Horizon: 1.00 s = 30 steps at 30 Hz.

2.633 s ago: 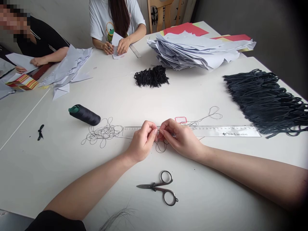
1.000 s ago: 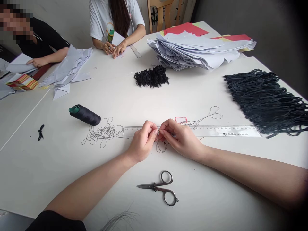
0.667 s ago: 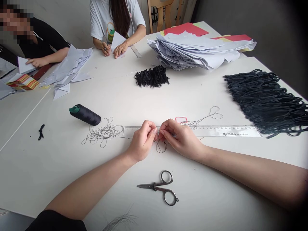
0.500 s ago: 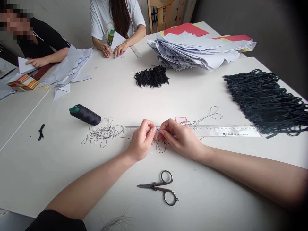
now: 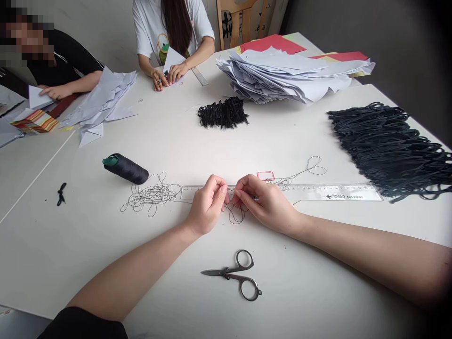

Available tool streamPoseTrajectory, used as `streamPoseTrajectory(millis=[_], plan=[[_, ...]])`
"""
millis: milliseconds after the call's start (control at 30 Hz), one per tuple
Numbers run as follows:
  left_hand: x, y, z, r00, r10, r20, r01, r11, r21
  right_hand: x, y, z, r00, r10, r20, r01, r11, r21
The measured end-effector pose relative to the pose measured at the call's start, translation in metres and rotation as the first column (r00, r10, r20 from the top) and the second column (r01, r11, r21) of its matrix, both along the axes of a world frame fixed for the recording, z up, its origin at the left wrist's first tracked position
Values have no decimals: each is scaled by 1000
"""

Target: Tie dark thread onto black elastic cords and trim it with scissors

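My left hand (image 5: 211, 203) and my right hand (image 5: 259, 201) are close together over a clear ruler (image 5: 318, 192), each pinching black thread (image 5: 237, 220). A loop of that thread hangs below the fingertips onto the table. Left of the ruler lies a loose tangle of thread (image 5: 151, 195), with a dark thread spool (image 5: 127, 168) lying on its side behind it. More thread loops (image 5: 316, 167) trail behind the ruler, beside a red rectangular outline (image 5: 265, 176). Nearer me are metal scissors (image 5: 229, 273), blades pointing left. The exact thread ends between my fingers are hidden.
Black tassels (image 5: 384, 146) are spread at the right; a smaller black bundle (image 5: 223, 113) lies mid-table. Behind stands a tall stack of white paper (image 5: 282, 75). Two people fold paper across the table, near paper pieces (image 5: 102, 96). A black knotted scrap (image 5: 61, 194) lies left.
My hands stay almost still, pinching the thread over the ruler. Across the table, the person in white has shifted their hands slightly on the paper.
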<state>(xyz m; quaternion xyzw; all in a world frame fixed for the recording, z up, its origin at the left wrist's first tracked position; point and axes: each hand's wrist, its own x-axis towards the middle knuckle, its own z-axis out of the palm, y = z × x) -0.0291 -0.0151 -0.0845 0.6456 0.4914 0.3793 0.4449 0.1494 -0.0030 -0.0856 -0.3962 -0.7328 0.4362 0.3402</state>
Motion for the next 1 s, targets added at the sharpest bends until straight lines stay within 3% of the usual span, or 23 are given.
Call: streamPoseTrajectory(millis=[433,600,867,1000], plan=[[-2,1,-2,993,61,105,-60,998,-11,0,-1,1,998,-3,-57,1,1000,-31],[-3,2,-2,991,20,132,-18,1000,-18,1,-2,3,995,-9,-102,6,1000,-30],[-1,3,3,998,-31,50,36,995,-96,1,0,3,975,-49,-217,40,998,-49],[1,5,4,998,-13,61,18,996,-87,1,2,2,949,-73,-307,13,981,-193]])
